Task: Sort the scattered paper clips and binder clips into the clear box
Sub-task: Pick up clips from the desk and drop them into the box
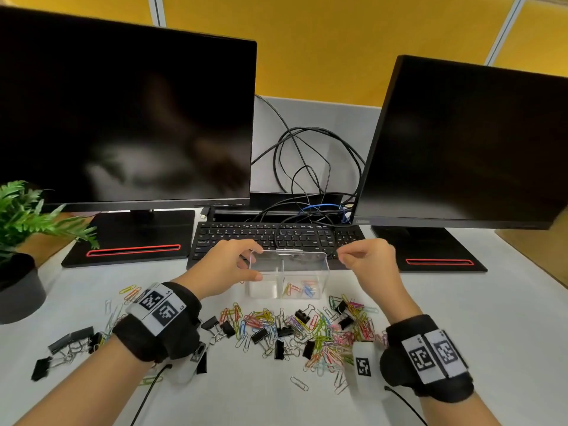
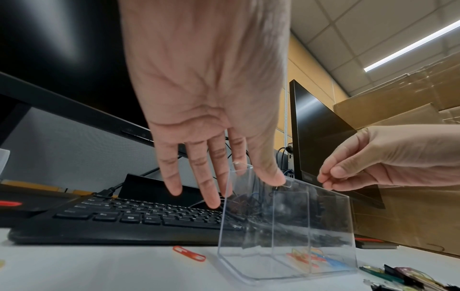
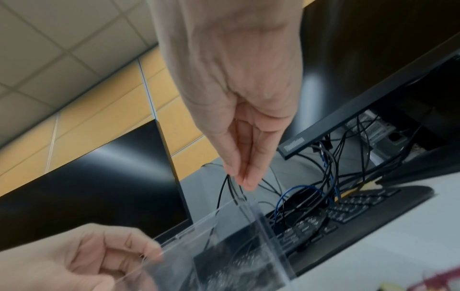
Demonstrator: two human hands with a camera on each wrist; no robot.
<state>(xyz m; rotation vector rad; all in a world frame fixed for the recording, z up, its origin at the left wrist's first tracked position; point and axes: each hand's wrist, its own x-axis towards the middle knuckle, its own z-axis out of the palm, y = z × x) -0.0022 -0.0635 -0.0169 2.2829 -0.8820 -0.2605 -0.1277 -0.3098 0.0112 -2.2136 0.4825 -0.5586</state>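
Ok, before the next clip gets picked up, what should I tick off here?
1. Clear box upright on the desk: ok.
2. Left hand has a grip on the box's left end: ok.
3. Right hand, pinched above the right end, empty: cannot tell.
4. Right compartment holds only paper clips: ok.
5. Binder clips boxed: not ok, all visible ones lie on the desk.

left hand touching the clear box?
Touching. Head view: the left hand has its thumb and fingers around the clear box's left end; left wrist view shows the thumb on the rim.
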